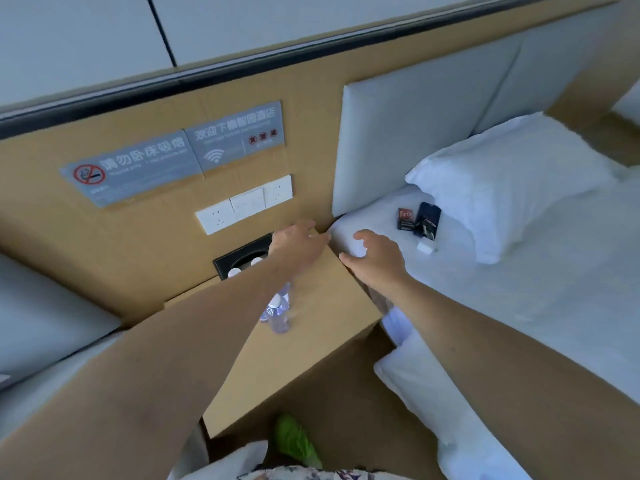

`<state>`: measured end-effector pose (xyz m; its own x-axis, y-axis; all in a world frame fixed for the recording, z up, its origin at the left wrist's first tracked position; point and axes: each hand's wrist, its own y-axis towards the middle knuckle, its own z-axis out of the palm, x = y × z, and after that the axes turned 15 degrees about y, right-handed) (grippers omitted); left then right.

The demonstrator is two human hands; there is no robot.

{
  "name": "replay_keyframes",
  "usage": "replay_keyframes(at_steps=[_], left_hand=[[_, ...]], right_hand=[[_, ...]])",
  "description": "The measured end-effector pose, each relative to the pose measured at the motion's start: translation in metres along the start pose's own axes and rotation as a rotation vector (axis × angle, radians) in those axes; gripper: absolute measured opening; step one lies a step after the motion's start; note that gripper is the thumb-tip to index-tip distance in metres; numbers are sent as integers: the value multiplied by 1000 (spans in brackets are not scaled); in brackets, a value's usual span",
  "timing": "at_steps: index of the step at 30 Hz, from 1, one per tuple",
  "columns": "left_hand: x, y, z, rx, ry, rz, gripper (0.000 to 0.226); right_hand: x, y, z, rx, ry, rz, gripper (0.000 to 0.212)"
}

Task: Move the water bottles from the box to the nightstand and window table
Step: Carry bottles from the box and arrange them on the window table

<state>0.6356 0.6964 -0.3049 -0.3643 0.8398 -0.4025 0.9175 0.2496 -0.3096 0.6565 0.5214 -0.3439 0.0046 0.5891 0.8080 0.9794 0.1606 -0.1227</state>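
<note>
A hotel room: a made bed (519,289) with white pillow (512,181) and padded headboard (408,140); left of the bed, a nightstand (322,306) under no-smoking (128,171) and wifi signs (239,136), plus wall sockets (246,204).

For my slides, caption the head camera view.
Both hands reach over a nightstand holding water bottles.

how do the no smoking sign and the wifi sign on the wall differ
The no smoking sign sits lower and further left than the wifi sign. It carries a red crossed-out circle; the wifi sign carries a white wifi symbol and small red marks. Both are grey plates with white lettering on the wooden wall panel.
</note>
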Motion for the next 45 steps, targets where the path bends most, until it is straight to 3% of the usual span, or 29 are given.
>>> replay_keyframes(at_steps=[13,23,37,45], left_hand=[[-266,-117,92,-23,222,572,50],[-472,-271,192,61,341,1116,60],[-687,-472,323,233,443,1906,62],[-699,-648,388,426,401,2324,61]], right_hand=[[-98,-158,-264,-430,-2,160,63],[-195,-338,-435,-824,-55,446,63],[-261,-562,-552,-1373,-117,989,66],[-262,-709,-532,-1629,-84,1312,65]])
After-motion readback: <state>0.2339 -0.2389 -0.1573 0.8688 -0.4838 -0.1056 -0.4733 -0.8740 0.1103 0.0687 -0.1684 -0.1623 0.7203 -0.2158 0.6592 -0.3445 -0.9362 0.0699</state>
